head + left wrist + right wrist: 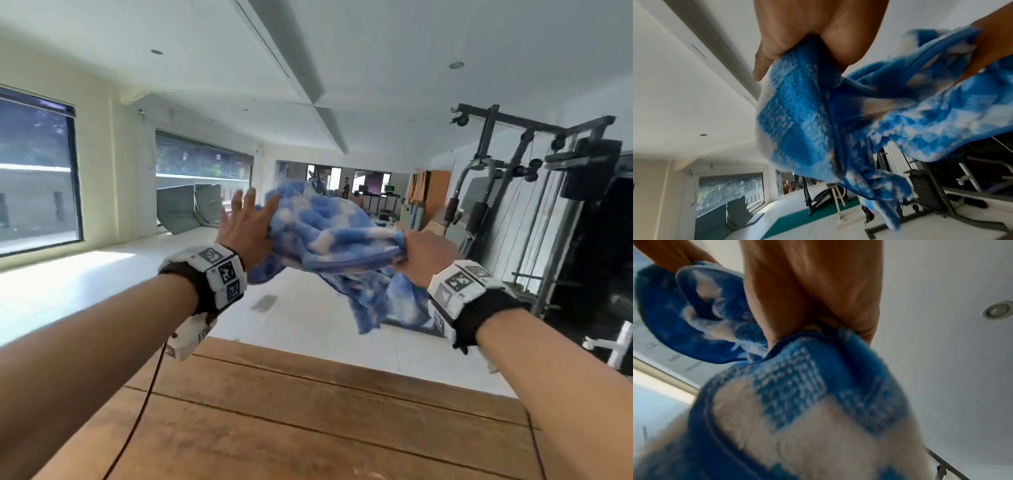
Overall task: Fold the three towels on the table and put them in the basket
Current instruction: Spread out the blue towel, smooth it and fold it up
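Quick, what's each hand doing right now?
Left hand: pinches the blue checked towel, other fingers spread straight.
Right hand: fingers curled tight, gripping the same towel, held up in the air.

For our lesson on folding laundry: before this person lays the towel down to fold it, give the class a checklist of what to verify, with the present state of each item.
1. Right hand grips the towel: ok, fingers closed round a bunched edge.
2. Left hand grips the towel: ok in the left wrist view, thumb and fingers pinch an edge.
3. Towel spread flat between the hands: not ok, it is crumpled and hangs loose.
4. Towel clear of the table: ok, held up in the air.
5. Table free for folding: cannot tell, only part shows.
6. Basket within reach: cannot tell, not in view.
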`<state>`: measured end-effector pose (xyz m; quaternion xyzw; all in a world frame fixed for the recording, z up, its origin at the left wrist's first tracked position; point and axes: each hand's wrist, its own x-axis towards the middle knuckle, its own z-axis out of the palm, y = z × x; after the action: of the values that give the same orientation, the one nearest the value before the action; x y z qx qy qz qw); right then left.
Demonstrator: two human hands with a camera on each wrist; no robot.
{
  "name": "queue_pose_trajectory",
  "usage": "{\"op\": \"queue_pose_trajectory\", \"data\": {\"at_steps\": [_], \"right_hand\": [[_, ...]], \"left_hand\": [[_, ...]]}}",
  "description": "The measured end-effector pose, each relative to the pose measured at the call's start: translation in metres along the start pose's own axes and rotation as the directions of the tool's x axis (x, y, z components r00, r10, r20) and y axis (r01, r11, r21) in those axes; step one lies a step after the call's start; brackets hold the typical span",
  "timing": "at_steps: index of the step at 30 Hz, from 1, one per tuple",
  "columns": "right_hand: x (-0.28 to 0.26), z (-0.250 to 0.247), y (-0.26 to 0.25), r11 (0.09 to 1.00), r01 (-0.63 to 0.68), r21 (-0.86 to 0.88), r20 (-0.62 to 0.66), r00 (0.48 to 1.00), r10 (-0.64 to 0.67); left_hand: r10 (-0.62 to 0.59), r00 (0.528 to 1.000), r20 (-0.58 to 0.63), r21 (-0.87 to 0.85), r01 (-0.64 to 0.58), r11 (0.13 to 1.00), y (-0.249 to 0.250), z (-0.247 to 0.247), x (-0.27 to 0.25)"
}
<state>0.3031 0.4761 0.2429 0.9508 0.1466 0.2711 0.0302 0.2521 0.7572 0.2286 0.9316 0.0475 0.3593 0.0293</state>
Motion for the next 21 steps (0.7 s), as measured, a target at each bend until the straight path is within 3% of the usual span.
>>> {"op": "queue_pose_trajectory", "data": {"at_steps": [6,11,13,16,19,21], "right_hand": [[-0.050,0.004,0.003,0.981,-0.058,-0.186,0.125,0.989,0.082],[-0.096,-0.016,-0.017,0.968,0.006,-0.253,0.360,0.929,0.088],[-0.120,-0.021,-0.031,0.970,0.080,-0.228,0.471,0.881,0.038],[-0.155,-0.018,-0.053,0.981,0.131,-0.145,0.625,0.780,-0.012],[-0.187,-0.007,-0.074,0.990,0.127,-0.068,0.704,0.709,-0.042],[-0.208,-0.001,-0.086,0.995,0.095,-0.032,0.746,0.665,-0.040]], "left_hand": [[0.059,0.974,0.218,0.060,-0.074,0.995,-0.010,0.021,-0.051],[0.114,0.926,0.360,-0.090,-0.087,0.992,-0.014,0.026,-0.095],[0.212,0.866,0.452,-0.214,-0.125,0.969,-0.016,0.025,-0.116],[0.375,0.726,0.576,-0.432,-0.119,0.894,-0.022,0.024,-0.152],[0.423,0.630,0.652,-0.516,-0.041,0.856,-0.032,0.022,-0.184],[0.411,0.553,0.725,-0.466,-0.046,0.884,-0.036,0.022,-0.203]]}}
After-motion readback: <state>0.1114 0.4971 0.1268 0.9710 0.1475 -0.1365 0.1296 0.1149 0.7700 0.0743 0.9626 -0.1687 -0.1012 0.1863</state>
